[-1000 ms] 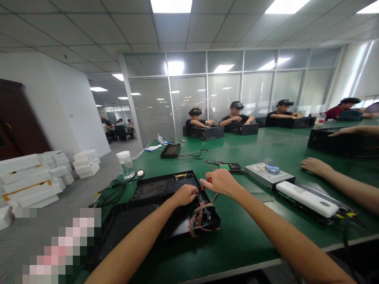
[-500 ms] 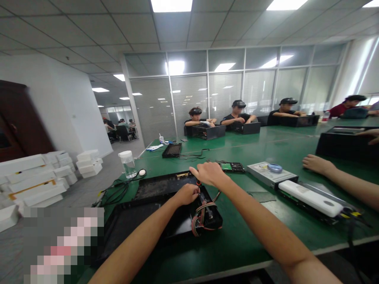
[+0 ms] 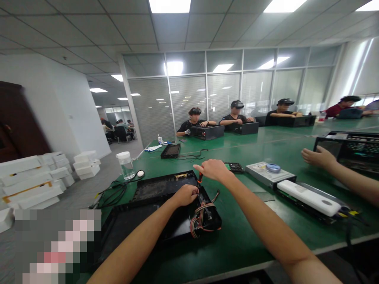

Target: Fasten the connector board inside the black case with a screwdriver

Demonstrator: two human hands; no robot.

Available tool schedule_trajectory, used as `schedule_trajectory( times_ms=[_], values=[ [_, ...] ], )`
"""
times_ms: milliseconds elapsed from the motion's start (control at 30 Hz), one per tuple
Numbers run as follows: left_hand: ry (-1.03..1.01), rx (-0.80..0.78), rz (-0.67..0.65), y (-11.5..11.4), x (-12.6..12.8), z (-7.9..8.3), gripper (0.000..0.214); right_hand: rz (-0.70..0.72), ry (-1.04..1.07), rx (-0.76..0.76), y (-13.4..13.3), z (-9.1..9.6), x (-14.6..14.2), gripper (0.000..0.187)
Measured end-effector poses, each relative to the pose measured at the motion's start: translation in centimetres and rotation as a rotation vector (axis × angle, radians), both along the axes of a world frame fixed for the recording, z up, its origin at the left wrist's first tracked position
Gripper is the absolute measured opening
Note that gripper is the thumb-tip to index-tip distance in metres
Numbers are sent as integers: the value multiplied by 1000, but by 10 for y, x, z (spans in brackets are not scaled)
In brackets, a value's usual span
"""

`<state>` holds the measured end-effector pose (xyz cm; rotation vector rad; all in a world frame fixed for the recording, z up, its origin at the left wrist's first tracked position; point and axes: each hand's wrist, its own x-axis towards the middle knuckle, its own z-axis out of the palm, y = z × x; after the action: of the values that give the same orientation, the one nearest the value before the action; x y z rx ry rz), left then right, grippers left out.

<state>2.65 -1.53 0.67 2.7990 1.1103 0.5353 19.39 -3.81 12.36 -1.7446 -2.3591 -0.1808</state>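
My right hand [image 3: 213,169] is closed on the handle of a screwdriver [image 3: 200,178], red-orange and black, held nearly upright. Its tip points down at the inner right side of a black metal case [image 3: 130,221] lying open on the table. Close by the screwdriver's shaft, my left hand [image 3: 187,195] has its fingers pinched together; whether they grip the shaft or a small part is hidden. Striped ribbon cables [image 3: 202,215] hang in a bundle over the case's right end. Behind it lies a second dark panel [image 3: 160,185].
A water bottle [image 3: 126,165] and black cables [image 3: 117,191] are to the left. On the right lie a disc drive [image 3: 260,173] and a white bar-shaped part [image 3: 308,197]. A neighbour's hand [image 3: 318,157] holds a black case [image 3: 355,152]. Several people work across the table.
My right hand has risen slightly, and more of the screwdriver shows. My left hand stays at the same spot. The neighbour on the right has tilted their case up.
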Motion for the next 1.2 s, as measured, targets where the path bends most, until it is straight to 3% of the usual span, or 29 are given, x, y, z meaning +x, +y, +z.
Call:
schedule_trajectory(
  times_ms=[133,333,467,600,733,867,967,1067,1133,1200],
  values=[
    [-9,-9,17,0,0,-1,10,53,42,-4,-1,-1,-2,51],
    [-13,2,3,-1,-1,0,10,42,6,45,-1,1,1,55],
    [-7,-7,22,-1,0,0,12,234,48,-14,-2,2,2,44],
    [-12,-10,17,-2,1,0,12,110,-8,70,-6,0,-2,58],
    [-3,-23,15,-3,1,2,13,141,8,31,-4,-3,-1,48],
    [15,-4,12,-3,-1,3,13,65,63,117,6,-12,14,52],
    [20,24,9,-3,-3,2,15,172,305,131,17,-40,39,48],
    [18,59,17,-5,-5,-1,16,298,744,-101,31,-82,71,41],
    [13,81,3,-6,-6,-2,15,239,1095,-205,42,-107,88,40],
    [12,95,-24,-6,-8,-3,15,128,1416,-148,52,-121,97,36]
  ],
)
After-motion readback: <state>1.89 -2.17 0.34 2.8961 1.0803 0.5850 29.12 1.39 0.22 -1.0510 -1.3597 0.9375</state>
